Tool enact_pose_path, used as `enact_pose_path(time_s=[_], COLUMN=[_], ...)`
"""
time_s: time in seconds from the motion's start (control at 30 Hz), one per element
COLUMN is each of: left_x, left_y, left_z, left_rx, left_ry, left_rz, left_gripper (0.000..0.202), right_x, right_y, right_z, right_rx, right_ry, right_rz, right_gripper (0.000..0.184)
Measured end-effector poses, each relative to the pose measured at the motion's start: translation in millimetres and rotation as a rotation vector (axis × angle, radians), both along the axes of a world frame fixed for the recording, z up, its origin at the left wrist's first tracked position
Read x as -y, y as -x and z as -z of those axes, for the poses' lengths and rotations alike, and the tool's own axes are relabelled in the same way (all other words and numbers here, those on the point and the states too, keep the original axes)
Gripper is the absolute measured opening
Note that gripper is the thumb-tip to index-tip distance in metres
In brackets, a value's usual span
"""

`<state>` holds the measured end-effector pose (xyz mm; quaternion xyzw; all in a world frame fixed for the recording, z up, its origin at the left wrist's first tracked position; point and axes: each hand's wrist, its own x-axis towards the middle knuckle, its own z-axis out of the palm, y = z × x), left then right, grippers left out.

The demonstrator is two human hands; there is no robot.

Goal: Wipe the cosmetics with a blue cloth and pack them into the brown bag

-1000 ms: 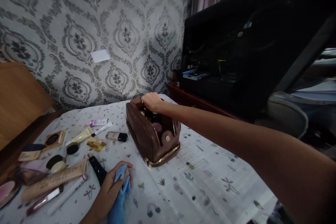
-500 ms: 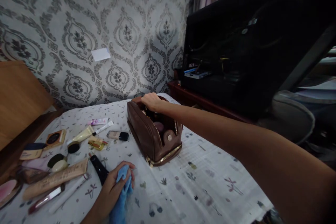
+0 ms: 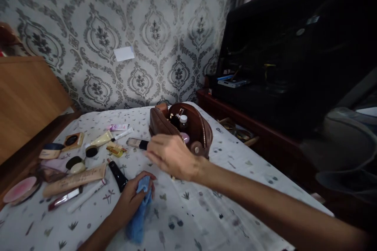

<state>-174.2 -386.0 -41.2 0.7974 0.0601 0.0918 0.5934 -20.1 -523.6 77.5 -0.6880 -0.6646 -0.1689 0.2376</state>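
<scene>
Right hand has quit bag's far end — grip unclear; left hand clutches cloth.

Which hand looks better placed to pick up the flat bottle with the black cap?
Probably the right hand: its fingers appear close by the bottle, at the capped end, though its palm is hidden. The left hand is farther away and holds a blue cloth.

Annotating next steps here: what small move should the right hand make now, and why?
Probably close the right hand around the black-capped bottle: that hand is right at its capped end, though I can't make out contact. The left hand is occupied, holding the blue cloth.
</scene>
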Motion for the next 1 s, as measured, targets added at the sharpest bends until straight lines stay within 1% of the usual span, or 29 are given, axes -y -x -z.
enact_pose_path(time_s=[0.07,0.1,0.13,0.17,0.2,0.27,0.3,0.33,0.37,0.43,0.5,0.57,0.63,0.73,0.87,1.0], left_x=[-0.8,-1.2,-1.7,-2.0,-2.2,-2.1,-1.7,-1.4,-1.0,-0.6,-0.8,-1.4,-2.4,-4.2,-6.8,-7.5], left_y=[1.5,1.7,1.7,1.4,0.9,-0.3,-0.8,-1.1,-1.3,-1.1,-0.6,-0.2,0.2,0.5,1.0,1.2], left_z=[-0.2,-0.1,0.0,0.1,0.1,0.1,-0.1,-0.3,-0.4,-0.2,0.8,2.3,3.8,6.0,8.5,9.6], left_rx=[0.027,0.029,0.024,0.013,0.001,-0.011,-0.015,-0.017,-0.015,-0.009,-0.004,-0.007,-0.013,-0.03,-0.059,-0.056], left_ry=[-0.023,-0.025,-0.025,-0.023,-0.016,0.009,0.023,0.037,0.046,0.053,0.06,0.057,0.042,0.021,0.029,0.036], left_rz=[-0.003,-0.003,0.001,0.007,0.011,0.016,0.014,0.011,0.009,0.009,0.008,0.012,0.018,0.027,0.031,0.036], left_gripper=[0.023,0.023,0.023,0.024,0.024,0.026,0.027,0.028,0.028,0.029,0.03,0.03,0.029,0.029,0.031,0.033], right_x=[1.9,1.1,-0.9,-4.0,-8.0,-17.8,-23.0,-27.9,-32.3,-38.9,-43.4,-47.2,-51.4,-57.4,-58.7,-54.1], right_y=[11.3,10.0,4.2,-5.8,-19.1,-51.7,-69.0,-85.5,-100.5,-124.1,-139.1,-148.5,-156.1,-168.3,-181.8,-184.5], right_z=[11.9,12.3,8.7,1.7,-7.8,-28.9,-38.0,-44.6,-48.4,-47.4,-38.6,-27.9,-19.2,-12.3,-9.8,-11.1], right_rx=[0.061,0.068,0.063,0.049,0.046,0.11,0.192,0.299,0.336,0.393,0.525,0.611,0.626,0.632,0.615,0.572], right_ry=[-0.013,-0.016,-0.019,-0.019,0.006,0.078,0.17,0.291,0.344,0.412,0.508,0.575,0.606,0.638,0.637,0.618], right_rz=[-0.062,-0.052,-0.006,0.071,0.182,0.441,0.517,0.541,0.522,0.462,0.352,0.29,0.293,0.328,0.371,0.378], right_gripper=[0.028,0.026,0.023,0.02,0.019,0.025,0.028,0.03,0.029,0.023,0.023,0.024,0.023,0.023,0.026,0.026])
